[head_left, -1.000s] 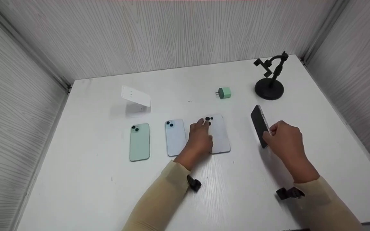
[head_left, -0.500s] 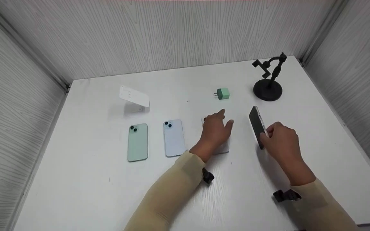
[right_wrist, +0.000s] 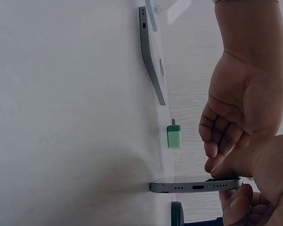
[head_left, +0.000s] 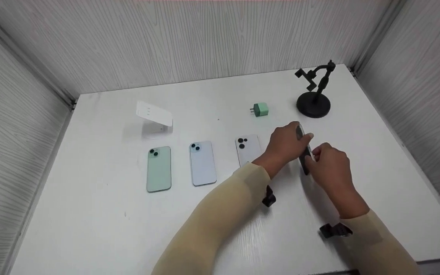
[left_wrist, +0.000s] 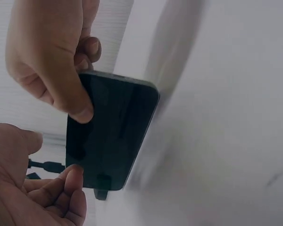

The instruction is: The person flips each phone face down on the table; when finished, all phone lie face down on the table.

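Note:
My right hand [head_left: 330, 168] pinches a dark-screened smartphone [left_wrist: 115, 129] near one end, thumb on the screen and fingers behind. The smartphone stands on its long edge, raised or barely touching the table. My left hand [head_left: 284, 143] has come to the far end of the same smartphone. In the left wrist view, a left fingertip meets the screen's edge while the thumb stays apart from it. A silver phone [head_left: 248, 148] lies face down, partly hidden under my left forearm. To its left lie a light blue phone [head_left: 203, 164] and a green phone [head_left: 159, 170], also face down.
A green charger plug [head_left: 261, 109] lies behind the phones. At the back right stands a black phone holder [head_left: 314, 104] with a bent arm, at the back left a white stand [head_left: 154, 114]. Grey wood-grain panels [head_left: 204, 42] enclose the white table [head_left: 90, 229].
My left hand has moved right, from the silver phone across to the smartphone in my right hand. The right hand keeps its pinch, and the whole view has shifted slightly.

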Tool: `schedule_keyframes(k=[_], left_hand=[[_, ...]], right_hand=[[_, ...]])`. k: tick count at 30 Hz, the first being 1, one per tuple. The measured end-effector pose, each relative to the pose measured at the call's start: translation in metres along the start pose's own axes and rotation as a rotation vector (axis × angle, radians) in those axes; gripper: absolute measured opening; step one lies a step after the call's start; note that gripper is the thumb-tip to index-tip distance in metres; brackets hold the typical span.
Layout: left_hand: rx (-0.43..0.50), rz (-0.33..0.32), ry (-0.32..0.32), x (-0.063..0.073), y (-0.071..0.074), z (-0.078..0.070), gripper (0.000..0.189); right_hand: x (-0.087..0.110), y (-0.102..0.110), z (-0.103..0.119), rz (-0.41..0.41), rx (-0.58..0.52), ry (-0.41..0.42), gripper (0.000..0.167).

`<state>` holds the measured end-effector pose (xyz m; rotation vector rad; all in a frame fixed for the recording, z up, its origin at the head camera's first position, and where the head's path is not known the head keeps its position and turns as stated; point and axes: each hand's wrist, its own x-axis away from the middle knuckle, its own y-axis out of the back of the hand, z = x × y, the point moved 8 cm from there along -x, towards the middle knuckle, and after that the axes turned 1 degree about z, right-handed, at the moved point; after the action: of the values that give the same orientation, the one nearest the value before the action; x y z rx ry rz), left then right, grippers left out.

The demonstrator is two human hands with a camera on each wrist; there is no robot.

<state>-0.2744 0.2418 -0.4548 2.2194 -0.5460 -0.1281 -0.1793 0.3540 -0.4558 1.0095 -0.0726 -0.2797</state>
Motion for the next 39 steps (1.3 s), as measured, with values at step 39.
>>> schedule_keyframes(k=[39], left_hand=[[0.011, -0.039, 0.16, -0.011, 0.002, 0.013, 0.029]], right_hand=[[0.009, -0.016, 0.008, 0.053, 0.073, 0.094, 0.035]])
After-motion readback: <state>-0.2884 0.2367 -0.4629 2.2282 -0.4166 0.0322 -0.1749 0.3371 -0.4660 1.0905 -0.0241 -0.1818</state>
